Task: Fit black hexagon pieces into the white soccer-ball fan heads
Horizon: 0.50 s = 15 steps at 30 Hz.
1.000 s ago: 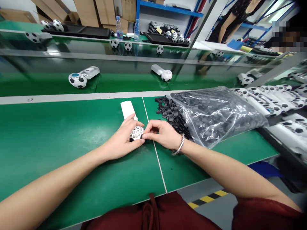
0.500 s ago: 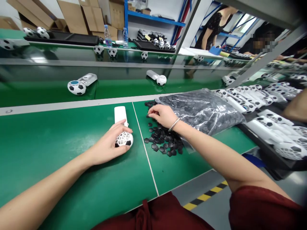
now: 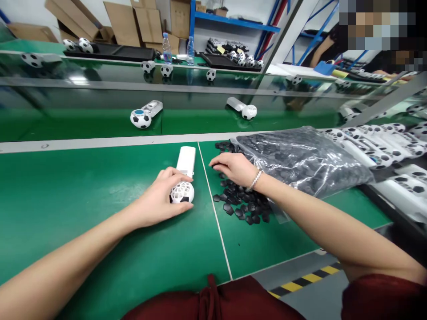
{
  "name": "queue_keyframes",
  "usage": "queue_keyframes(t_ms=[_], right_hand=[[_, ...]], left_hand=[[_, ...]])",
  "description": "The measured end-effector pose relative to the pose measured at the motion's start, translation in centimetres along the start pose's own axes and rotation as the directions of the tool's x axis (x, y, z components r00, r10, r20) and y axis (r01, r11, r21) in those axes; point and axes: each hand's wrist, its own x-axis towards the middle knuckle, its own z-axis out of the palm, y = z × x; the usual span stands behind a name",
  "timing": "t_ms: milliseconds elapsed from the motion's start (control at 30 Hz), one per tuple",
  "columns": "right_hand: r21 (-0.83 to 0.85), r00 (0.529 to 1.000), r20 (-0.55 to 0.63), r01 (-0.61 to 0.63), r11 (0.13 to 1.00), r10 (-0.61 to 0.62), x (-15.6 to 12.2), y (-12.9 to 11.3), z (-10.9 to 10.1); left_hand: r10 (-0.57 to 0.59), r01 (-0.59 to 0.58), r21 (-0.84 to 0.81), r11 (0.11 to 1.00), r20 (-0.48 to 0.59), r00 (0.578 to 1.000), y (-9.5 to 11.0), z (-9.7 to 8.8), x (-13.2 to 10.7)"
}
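Observation:
On the green worktop, my left hand curls round the round head of a white handheld fan housing with a football pattern and an open grille. The housing's plain white handle points away from me. My right hand is closed in a pinch just right of the housing, and a dark edge shows at its fingertips, apparently a small black pentagon piece. Beneath and beside that hand spreads a loose pile of black pentagon pieces.
A clear plastic bag full of black pieces lies right of the pile. Beyond it, football-patterned housings fill trays. Past the pale rail, two fans lie on a green surface. Other people work at the far right.
My right hand has shifted left, away from the pile and nearer the housing, with its fingers pinched. My left hand stays on the housing. The whole view has turned slightly left.

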Motion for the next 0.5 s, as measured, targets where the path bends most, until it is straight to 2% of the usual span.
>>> queue_keyframes(t_ms=[100,200,267,367,500], right_hand=[[0.322,0.997,-0.061,0.062,0.945,-0.045,-1.3,-2.1,-0.2],[0.459,0.986,-0.141,0.147,0.876,-0.092,-2.0,-3.7,0.3],[0.589,0.992,-0.118,0.104,0.801,-0.042,-2.0,-4.2,1.0],[0.744,1.0,-0.011,0.017,0.668,-0.013,-1.4,-4.5,2.2],[0.772,0.999,-0.002,0.034,0.635,-0.051,-0.6,-4.6,3.2]], left_hand=[[0.057,-0.054,-0.036,0.998,0.094,0.994,-0.6,-1.2,0.2],[0.078,-0.07,-0.069,0.995,0.127,0.989,-0.9,-1.7,0.1],[0.064,-0.057,-0.07,0.996,0.099,0.993,-0.8,-1.5,0.1],[0.027,-0.026,-0.054,0.998,0.03,0.999,-0.4,-0.8,0.1],[0.032,-0.035,-0.045,0.998,-0.064,0.997,0.0,-0.1,0.2]])
